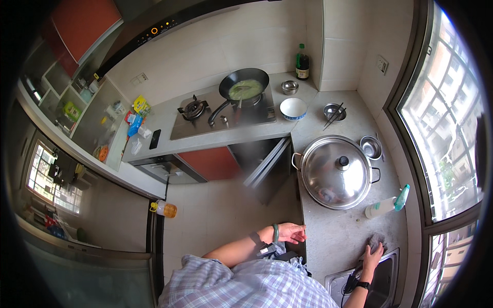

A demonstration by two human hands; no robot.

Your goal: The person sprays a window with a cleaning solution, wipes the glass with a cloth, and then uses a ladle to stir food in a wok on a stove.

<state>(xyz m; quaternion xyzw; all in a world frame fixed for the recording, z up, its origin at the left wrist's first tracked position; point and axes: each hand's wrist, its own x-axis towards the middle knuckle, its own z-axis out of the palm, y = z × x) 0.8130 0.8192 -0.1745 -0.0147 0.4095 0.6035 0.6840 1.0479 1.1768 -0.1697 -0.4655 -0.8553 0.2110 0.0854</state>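
My right hand rests on a dark grey cloth on the grey countertop, just behind the rim of the steel sink. A bracelet circles my left wrist, and my left hand is held at the counter's front edge with its fingers partly spread and nothing in them. A white spray bottle with a green trigger head lies beyond the cloth. Farther back stands a large steel pot with a domed lid.
A black wok holding green food and a ladle sits on the gas hob. Near it are a blue-and-white bowl and a steel bowl with chopsticks. One cabinet door hangs open below. An oil bottle stands left.
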